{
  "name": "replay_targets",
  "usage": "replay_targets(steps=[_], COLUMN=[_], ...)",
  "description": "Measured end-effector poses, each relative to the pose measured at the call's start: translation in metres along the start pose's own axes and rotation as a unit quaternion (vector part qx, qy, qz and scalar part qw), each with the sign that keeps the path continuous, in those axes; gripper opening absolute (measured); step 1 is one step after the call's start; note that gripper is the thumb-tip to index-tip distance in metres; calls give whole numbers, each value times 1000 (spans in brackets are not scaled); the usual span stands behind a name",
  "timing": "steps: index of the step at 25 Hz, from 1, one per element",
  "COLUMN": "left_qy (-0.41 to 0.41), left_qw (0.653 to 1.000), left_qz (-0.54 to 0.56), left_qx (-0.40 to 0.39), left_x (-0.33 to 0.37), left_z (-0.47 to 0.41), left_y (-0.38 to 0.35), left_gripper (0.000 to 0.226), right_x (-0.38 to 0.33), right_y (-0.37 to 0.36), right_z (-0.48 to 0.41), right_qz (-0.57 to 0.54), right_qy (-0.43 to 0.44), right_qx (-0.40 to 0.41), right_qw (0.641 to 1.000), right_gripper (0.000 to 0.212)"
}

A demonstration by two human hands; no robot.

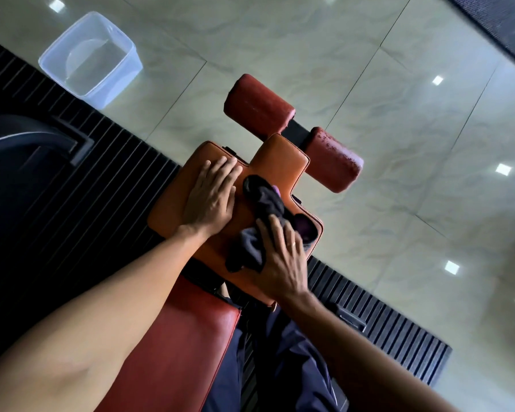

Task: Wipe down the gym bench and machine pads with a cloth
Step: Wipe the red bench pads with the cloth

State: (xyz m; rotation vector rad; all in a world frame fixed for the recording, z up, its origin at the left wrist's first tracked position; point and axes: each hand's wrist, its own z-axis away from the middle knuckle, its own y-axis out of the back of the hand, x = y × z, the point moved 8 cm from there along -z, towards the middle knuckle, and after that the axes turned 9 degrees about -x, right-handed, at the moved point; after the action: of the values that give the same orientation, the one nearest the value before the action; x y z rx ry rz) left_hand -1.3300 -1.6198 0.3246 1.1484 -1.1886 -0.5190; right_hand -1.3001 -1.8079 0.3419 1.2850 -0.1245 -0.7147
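An orange seat pad (280,162) of the gym bench lies in the middle of the view. My left hand (211,197) rests flat on its left part, fingers straight. A dark cloth (260,215) lies bunched across the pad's right side, and my right hand (280,260) presses down on its near end with the fingers spread over it. Beyond the seat, two worn red roller pads (259,107) (332,160) stick out on a black bar. The red back pad (173,337) runs toward me under my forearms.
A clear plastic tub (91,59) stands on the pale tiled floor (399,129) at the upper left. Black ribbed matting (72,179) lies under the bench. Dark machine parts (27,138) sit at the left edge. My dark trousers (280,367) show beside the back pad.
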Motion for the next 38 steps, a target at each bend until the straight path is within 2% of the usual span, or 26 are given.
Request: replay_targets(steps=[1, 3, 5, 7, 9, 11, 13, 16, 19, 20, 22, 25, 27, 29, 33, 38], left_qy=[-5, -7, -6, -8, -10, -3, 7, 15, 8, 9, -7, -91, -116, -102, -84, -93], left_qw=[1000, 1000, 1000, 1000, 1000, 1000, 1000, 999, 998, 998, 998, 993, 989, 990, 991, 992], left_qz=[-2, -6, -6, -5, -3, 4, -3, -18, -21, -18, -6, -20, -27, -32, -53, -67], left_qx=[-2, -8, -16, -12, -8, -17, -24, -40, -55, -57, -61, -72, -85, -92, -89, -60], left_x=[1, 3, 5, 7, 10, 11, 14, 20, 28, 30, 39, 65, 79, 80, 77, 79], left_z=[5, 17, 29, 40, 47, 52, 57, 68, 78, 81, 83, 64, 41, 22, 20, 19], left_y=[0, -1, -3, -3, -2, -3, -5, -8, -11, -12, -15, -26, -33, -38, -42, -38], left_gripper=[46, 46, 45, 45, 45, 46, 47, 49, 50, 49, 49, 46, 45, 46, 54, 49], right_x=[14, 37, 29, -2, -26, -28, -6, 40, 51, 41, 12, 1, 23, 52, 98, 43], right_y=[8, 23, 17, 1, -19, -30, -24, 0, 7, 3, -13, -30, -23, -5, 32, 5], right_z=[-13, -44, -53, -31, 12, 47, 52, 19, -5, 0, 30, 70, 60, 25, -46, -4], right_qz=[-1, -35, -63, -40, -2, 33, 34, -7, -81, -80, -58, -68, -83, -93, -112, -54], right_qy=[-15, -112, -179, -148, -75, -12, -9, -128, -268, -270, -217, -162, -191, -244, -273, -144], right_qx=[7, 21, 8, 11, -2, -8, 21, 44, 35, 37, 28, -2, -3, 6, 1, 28], right_qw=[1000, 993, 982, 988, 997, 999, 999, 991, 959, 959, 974, 985, 978, 965, 956, 988], right_gripper=[81, 82, 86, 92, 99, 93, 83, 77, 80, 82, 87, 90, 88, 90, 67, 85])
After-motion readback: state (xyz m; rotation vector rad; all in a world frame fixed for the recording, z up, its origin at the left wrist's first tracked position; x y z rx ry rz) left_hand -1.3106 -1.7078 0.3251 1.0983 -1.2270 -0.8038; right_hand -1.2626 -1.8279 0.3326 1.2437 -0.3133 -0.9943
